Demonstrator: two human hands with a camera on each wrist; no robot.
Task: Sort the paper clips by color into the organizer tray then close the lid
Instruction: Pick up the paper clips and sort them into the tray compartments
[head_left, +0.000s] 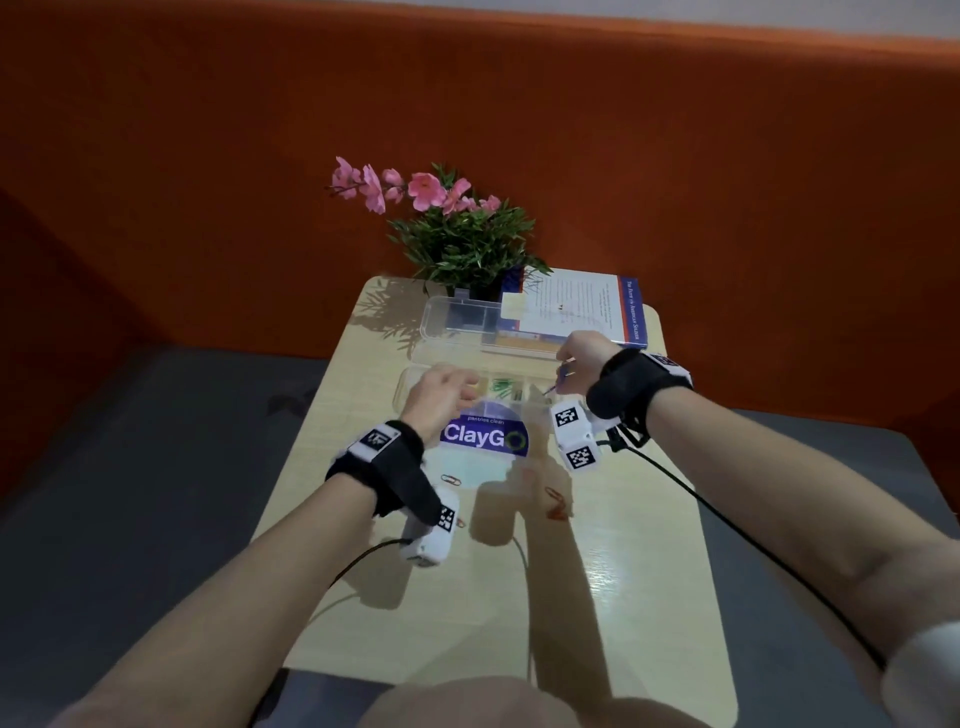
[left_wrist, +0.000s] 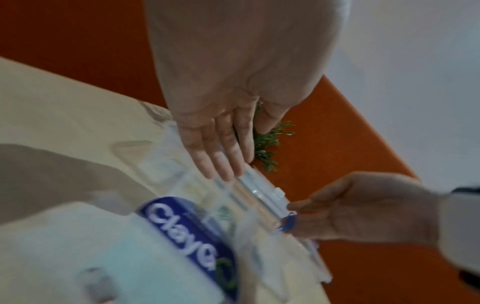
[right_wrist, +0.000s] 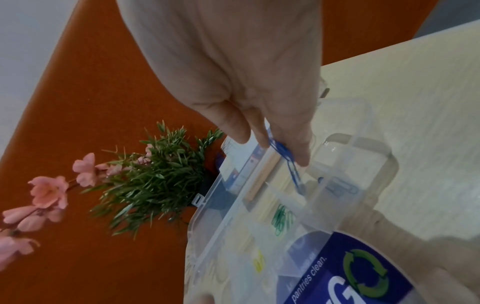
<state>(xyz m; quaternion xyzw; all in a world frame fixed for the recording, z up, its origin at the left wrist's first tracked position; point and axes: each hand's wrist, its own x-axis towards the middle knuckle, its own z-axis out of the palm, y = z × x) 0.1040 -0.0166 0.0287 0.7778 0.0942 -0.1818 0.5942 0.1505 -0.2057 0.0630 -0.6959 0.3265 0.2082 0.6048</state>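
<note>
- Right now the right hand (right_wrist: 233, 86) pinches blue paper clips (right_wrist: 287, 162) between thumb and fingertips, hanging them over the end compartment of the clear organizer tray (right_wrist: 384, 156).
- Blue clips hang partly down into that compartment; another blue clip (right_wrist: 342, 188) lies flat in the tray just beside them.
- Left hand (left_wrist: 221, 123) is above the tray's other end, fingers straight and close together, nothing held; whether the fingertips touch the tray I cannot tell, the left wrist view is blurred.
- Green paper clips (right_wrist: 281, 218) sit in a middle compartment; a yellow clip (right_wrist: 258, 261) is in a compartment further along from the blue end.
- Tray lid (head_left: 462, 325) is open, standing up behind the tray on the potted-plant side.
- Loose orange/red clips (head_left: 556, 501) lie on the table (head_left: 649, 571) on the person's side of the tray; one more clip (head_left: 451, 479) lies near the left wrist.
- Blue "ClayGo" sticker (head_left: 483, 439) is on the table touching the tray's near edge.
- Potted plant with pink flowers (head_left: 462, 234) stands behind the tray; a book (head_left: 582, 306) lies beside the plant, behind the lid.
</note>
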